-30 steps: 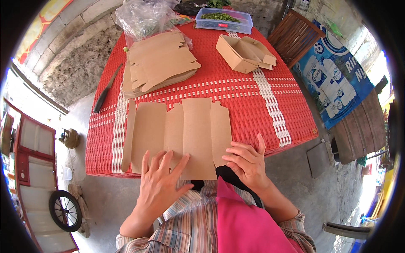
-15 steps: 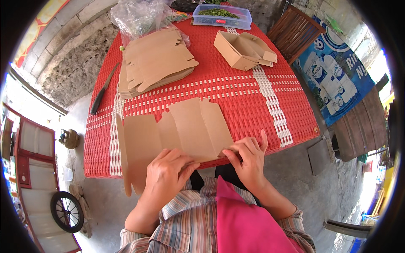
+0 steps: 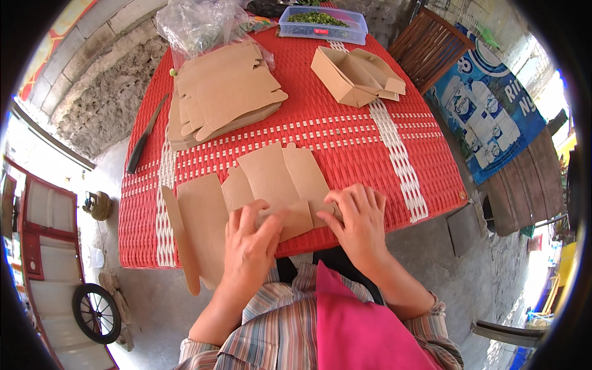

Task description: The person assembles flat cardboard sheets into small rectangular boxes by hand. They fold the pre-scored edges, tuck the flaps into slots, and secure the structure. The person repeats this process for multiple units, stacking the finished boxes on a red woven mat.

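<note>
At table's near edge, left hand (image 3: 250,243) and right hand (image 3: 357,216) both pinch the flat cardboard blank (image 3: 271,185) — best to crease along the scored fold, thumbs pressing evenly.

1. Your left hand (image 3: 250,243) covers the near middle of the flat cardboard blank (image 3: 271,179); the folds beneath it cannot be read.

2. Your right hand (image 3: 357,222) hides the blank's near right corner.

3. The blank's left panel hangs past the red woven table (image 3: 382,129) edge.

4. The clear lidded tub (image 3: 320,21) is cut off at the top rim; its green contents are too small to identify.

5. The stack of flat blanks (image 3: 222,95) partly hides its own lower sheets; the count is unreadable.

6. The plastic bag (image 3: 197,24) is crumpled, its contents unclear.

7. The dark knife-like tool (image 3: 145,139): details too small.
</note>
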A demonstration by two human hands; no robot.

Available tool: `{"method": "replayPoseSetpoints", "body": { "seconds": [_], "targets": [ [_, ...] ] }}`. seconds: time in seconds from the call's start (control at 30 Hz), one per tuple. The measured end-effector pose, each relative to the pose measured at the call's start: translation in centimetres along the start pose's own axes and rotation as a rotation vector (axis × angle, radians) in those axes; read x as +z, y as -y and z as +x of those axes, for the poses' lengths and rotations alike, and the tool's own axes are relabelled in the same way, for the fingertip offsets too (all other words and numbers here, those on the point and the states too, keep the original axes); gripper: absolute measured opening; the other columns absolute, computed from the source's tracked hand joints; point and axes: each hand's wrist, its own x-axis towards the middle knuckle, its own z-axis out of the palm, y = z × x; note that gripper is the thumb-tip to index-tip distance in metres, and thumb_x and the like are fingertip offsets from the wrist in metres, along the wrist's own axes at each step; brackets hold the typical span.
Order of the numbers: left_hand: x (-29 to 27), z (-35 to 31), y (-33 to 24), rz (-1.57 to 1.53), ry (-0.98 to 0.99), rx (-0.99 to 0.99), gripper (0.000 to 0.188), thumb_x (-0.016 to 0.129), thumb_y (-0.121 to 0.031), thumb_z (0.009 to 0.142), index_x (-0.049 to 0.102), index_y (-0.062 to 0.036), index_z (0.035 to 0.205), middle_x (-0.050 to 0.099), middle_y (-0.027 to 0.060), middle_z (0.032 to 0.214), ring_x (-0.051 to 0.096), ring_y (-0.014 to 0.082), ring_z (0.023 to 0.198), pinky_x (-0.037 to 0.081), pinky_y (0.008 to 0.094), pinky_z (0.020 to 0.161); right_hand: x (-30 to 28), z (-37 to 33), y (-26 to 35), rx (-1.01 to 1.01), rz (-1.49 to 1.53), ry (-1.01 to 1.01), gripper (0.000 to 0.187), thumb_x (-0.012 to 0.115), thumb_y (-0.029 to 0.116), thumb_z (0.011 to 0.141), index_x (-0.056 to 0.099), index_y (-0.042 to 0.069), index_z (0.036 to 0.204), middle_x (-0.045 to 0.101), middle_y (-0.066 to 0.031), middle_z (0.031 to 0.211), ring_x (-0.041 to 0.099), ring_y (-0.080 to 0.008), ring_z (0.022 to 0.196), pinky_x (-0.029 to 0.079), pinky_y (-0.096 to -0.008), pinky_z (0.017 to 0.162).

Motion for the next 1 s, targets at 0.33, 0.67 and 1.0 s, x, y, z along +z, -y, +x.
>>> {"method": "replayPoseSetpoints", "body": {
  "seconds": [0.33, 0.67, 1.0],
  "targets": [
    [-0.7, -0.7, -1.4, 0.008, 0.256, 0.166, 0.046, 0.069, -0.014, 0.079, 0.064, -0.0124, 0.125, 0.057, 0.0104, 0.122, 0.054, 0.0303, 0.115, 0.043, 0.0451, 0.099, -0.3, -2.8, -1.6, -0.306, 0.170, 0.135, 0.033, 0.065, 0.001, 0.077, 0.070, 0.001, 0.109, 0.065, -0.0091, 0.111, 0.061, -0.0240, 0.108, 0.049, -0.0371, 0.094],
    [-0.9, -1.1, -1.0, 0.062, 0.288, 0.150, 0.046, 0.068, -0.023, 0.085, 0.061, -0.0141, 0.129, 0.056, 0.0066, 0.130, 0.053, 0.0252, 0.120, 0.043, 0.0476, 0.102, -1.3, -3.2, -2.1, -0.310, -0.033, 0.141, 0.029, 0.070, 0.018, 0.082, 0.072, 0.008, 0.109, 0.067, -0.0014, 0.109, 0.062, -0.0143, 0.109, 0.029, -0.0546, 0.109],
    [-4.2, -2.8, 0.4, 0.114, 0.310, 0.069, 0.056, 0.075, -0.034, 0.080, 0.062, -0.0097, 0.128, 0.058, 0.0037, 0.133, 0.053, 0.0249, 0.125, 0.041, 0.0501, 0.103, -1.1, -3.2, -2.9, -0.284, 0.071, 0.076, 0.020, 0.068, 0.011, 0.081, 0.072, 0.006, 0.101, 0.068, -0.0042, 0.104, 0.065, -0.0186, 0.105, 0.040, -0.0474, 0.104]
  ]
}}
